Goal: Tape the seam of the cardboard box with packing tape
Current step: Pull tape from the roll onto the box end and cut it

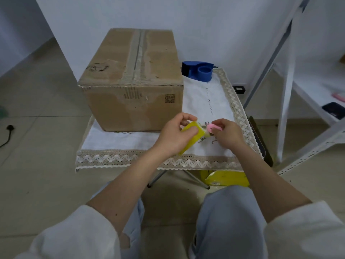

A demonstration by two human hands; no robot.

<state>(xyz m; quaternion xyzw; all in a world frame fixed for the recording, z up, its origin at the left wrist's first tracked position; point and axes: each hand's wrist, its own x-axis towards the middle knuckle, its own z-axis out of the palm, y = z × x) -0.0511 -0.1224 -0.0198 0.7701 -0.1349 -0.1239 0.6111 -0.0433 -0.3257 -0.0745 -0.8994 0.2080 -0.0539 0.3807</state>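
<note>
Item: cardboard box (130,86), closed, standing on the far left part of the counter (209,101), which is draped in a white cloth with lace edging. Top seam (139,53): long axis runs near to far, straight away from the person, flanked by a torn, pale strip of stripped paper; no fresh tape shows on it. Left hand (173,135): grip closed round a yellow roll (198,135), probably the packing tape, held on edge just above the near part of the counter. Right hand (227,135): fingers pinching a small pink object (212,126) at the roll's right end; its kind is not clear, and whether it touches the roll cannot be told. Relation: the box lies far and left of both hands, its near face just beyond the left hand, which is the nearer of the two; the seam's near end sits up and far-left of the roll, so the tape would probably need lifting to the top's near edge and drawing away along that axis. Taping not yet begun, by the look of it. Surroundings: blue dispenser (200,71) on the counter's far right corner, beside the box; yellow packet (225,178) on the floor under the counter; white shelf frame (287,90) to the right; plug (10,128) on the floor, far left.
</note>
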